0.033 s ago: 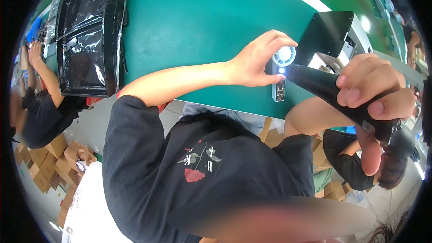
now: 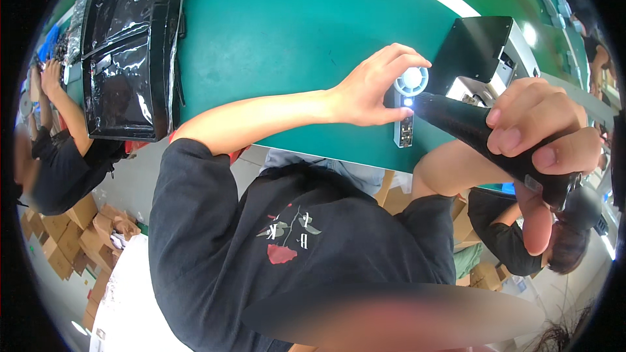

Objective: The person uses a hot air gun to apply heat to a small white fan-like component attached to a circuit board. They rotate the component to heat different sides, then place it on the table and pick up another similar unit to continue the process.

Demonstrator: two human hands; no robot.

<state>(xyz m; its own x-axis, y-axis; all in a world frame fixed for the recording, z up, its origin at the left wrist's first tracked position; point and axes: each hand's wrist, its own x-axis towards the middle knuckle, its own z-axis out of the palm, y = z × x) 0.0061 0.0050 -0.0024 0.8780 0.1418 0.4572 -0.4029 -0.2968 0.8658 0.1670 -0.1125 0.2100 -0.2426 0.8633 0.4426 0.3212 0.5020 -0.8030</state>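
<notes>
On the right side of the table my left hand is closed on a small handheld fan. Its round pale blue head sits between my forefinger and thumb, and a narrow body with a dark circuit strip hangs below. My right hand is wrapped round a thick black electric screwdriver, held slanting with its narrow end toward the fan. A bright white light shines where that end meets the fan, just under the round head. The glare hides the exact contact point.
A black box-shaped device with an open metal side stands beyond my right hand. Black plastic-wrapped trays lie along the left of the green table. Other people work at both sides, and cardboard boxes are piled on the floor.
</notes>
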